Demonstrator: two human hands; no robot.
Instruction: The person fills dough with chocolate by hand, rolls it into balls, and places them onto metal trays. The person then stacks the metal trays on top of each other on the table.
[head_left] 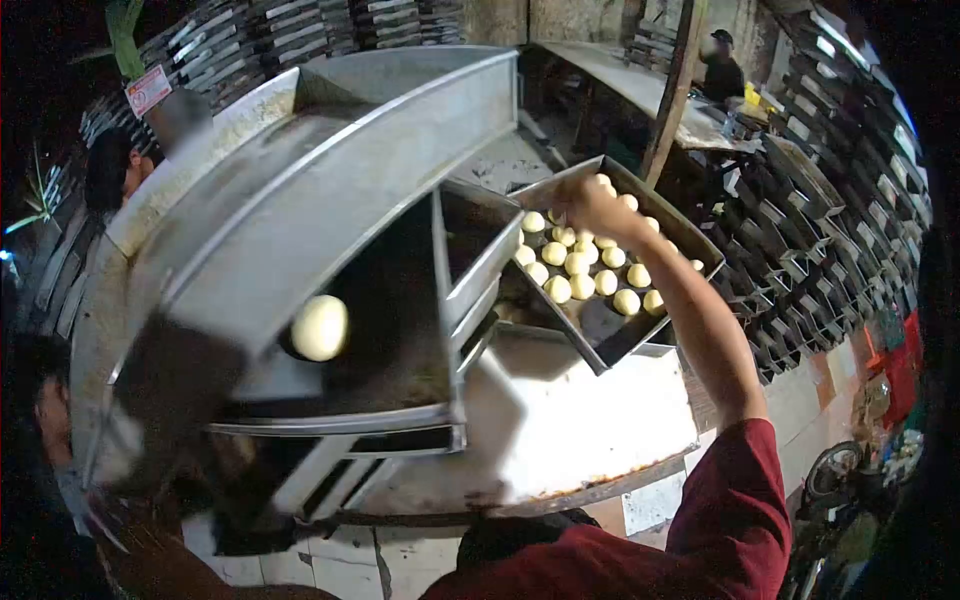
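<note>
At eight o'clock, the left hand point(135, 530) is dim and blurred; I cannot tell its grip. At nine, a single dough ball point(320, 328) shows against a dark tray point(390, 360). At two, the right hand point(600, 210), blurred, grip unclear, is over clustered dough balls point(581, 287) in a rectangular pan point(600, 322).

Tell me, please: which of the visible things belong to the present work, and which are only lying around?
Belonging, it seems:
right hand
tray beneath it
pale balls in that tray
dark pan with one ball, at left

Apparently just around:
red-and-white sign
wooden post
motorbike
</note>
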